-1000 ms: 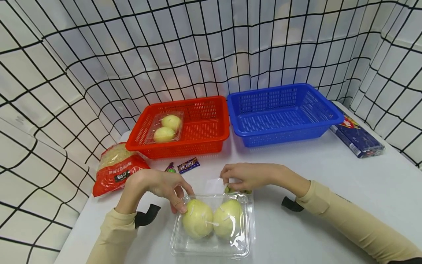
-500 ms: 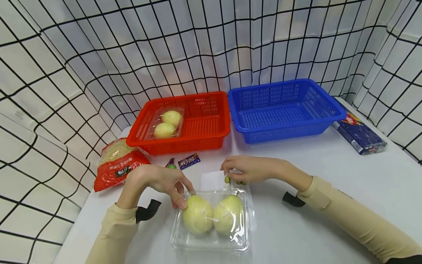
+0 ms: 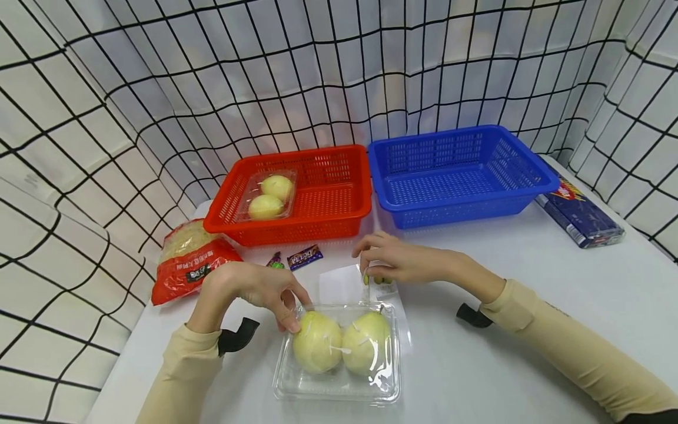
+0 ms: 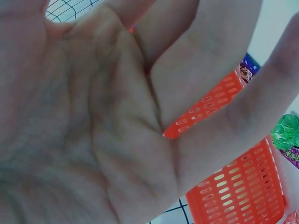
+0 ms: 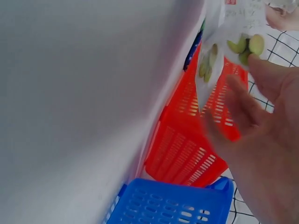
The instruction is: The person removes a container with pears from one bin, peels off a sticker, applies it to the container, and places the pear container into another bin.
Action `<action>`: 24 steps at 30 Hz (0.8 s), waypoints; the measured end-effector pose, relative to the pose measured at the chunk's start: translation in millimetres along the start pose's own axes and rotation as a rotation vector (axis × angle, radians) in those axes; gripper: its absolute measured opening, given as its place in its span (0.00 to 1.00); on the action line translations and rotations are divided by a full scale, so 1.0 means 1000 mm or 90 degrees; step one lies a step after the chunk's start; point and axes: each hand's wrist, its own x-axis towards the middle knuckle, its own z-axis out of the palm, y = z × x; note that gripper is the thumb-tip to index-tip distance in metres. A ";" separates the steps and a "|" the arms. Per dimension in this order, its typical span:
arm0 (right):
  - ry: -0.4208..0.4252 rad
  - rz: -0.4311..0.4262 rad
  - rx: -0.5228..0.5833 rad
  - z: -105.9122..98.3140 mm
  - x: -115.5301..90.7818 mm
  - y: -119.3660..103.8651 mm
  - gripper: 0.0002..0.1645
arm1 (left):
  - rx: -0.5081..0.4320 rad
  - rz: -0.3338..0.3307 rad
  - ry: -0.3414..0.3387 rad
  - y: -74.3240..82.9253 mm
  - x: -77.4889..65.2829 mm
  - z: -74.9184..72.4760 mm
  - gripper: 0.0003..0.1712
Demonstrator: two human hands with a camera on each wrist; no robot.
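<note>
In the head view a clear plastic box (image 3: 339, 388) with two pale yellow-green pears (image 3: 365, 343) lies at the front of the table. My left hand (image 3: 267, 292) grips its upper left corner, thumb on the near side. Beyond the box, my right hand (image 3: 405, 259) pinches a white packet (image 3: 339, 285) printed with green fruit, which lies partly beneath the box. The right wrist view shows my thumb on the packet (image 5: 240, 28) and fingers blurred beside it. My left palm (image 4: 88, 121) fills most of the left wrist view, and the box is hidden there.
Behind stand a red basket (image 3: 286, 235) holding another box of pears (image 3: 267, 206) and a blue basket (image 3: 450, 206). A red noodle-like bag (image 3: 193, 265) lies left. Two small wrapped sweets, one a blue bar (image 3: 305, 257), sit before the red basket. A dark blue box (image 3: 582, 215) lies right.
My right hand has moved away from me, toward the baskets, and more of the white packet shows beyond the box. My left hand keeps its place on the box.
</note>
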 end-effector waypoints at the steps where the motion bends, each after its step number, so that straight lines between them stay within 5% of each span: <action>1: 0.011 -0.009 -0.010 0.000 0.000 0.001 0.06 | 0.001 0.000 -0.001 0.000 0.000 0.000 0.29; 14: 0.034 -0.070 0.060 0.002 0.002 0.010 0.11 | -0.006 -0.003 0.003 -0.002 0.001 0.003 0.29; 24: 0.041 -0.043 0.077 0.000 0.001 0.013 0.12 | 0.002 -0.005 0.003 -0.001 0.001 0.000 0.30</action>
